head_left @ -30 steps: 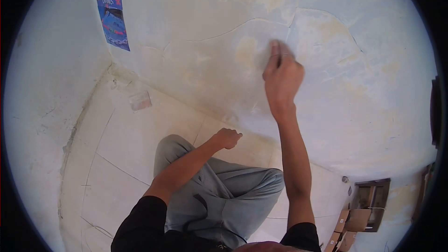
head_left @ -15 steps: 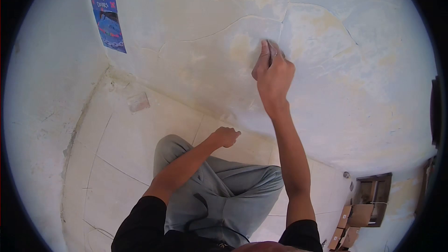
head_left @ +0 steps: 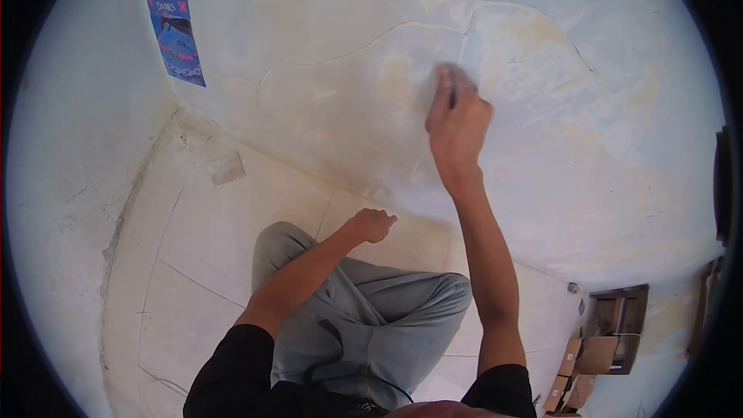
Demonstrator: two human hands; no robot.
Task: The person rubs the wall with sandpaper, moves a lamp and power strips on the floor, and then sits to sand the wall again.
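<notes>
Against the pale, patchy wall (head_left: 348, 101), my right hand (head_left: 458, 124) is closed just below a crack line; what it holds is blurred and hidden by the fingers. Thin raised cracks branch over the wall above and to both sides of that hand. My left hand (head_left: 371, 225) is closed over my crossed legs in grey trousers (head_left: 410, 302), its forearm across the left thigh. Whether anything is inside it cannot be seen.
A blue poster strip (head_left: 174, 31) with writing hangs at the upper left. A small flat square piece (head_left: 227, 169) lies on the tiled floor (head_left: 201, 240) near the wall corner. Cardboard boxes (head_left: 570, 375) and a dark wooden frame (head_left: 619, 317) stand at the lower right.
My right hand has shifted slightly to the right against the wall and its fingers are now blurred. My left hand remains over my legs.
</notes>
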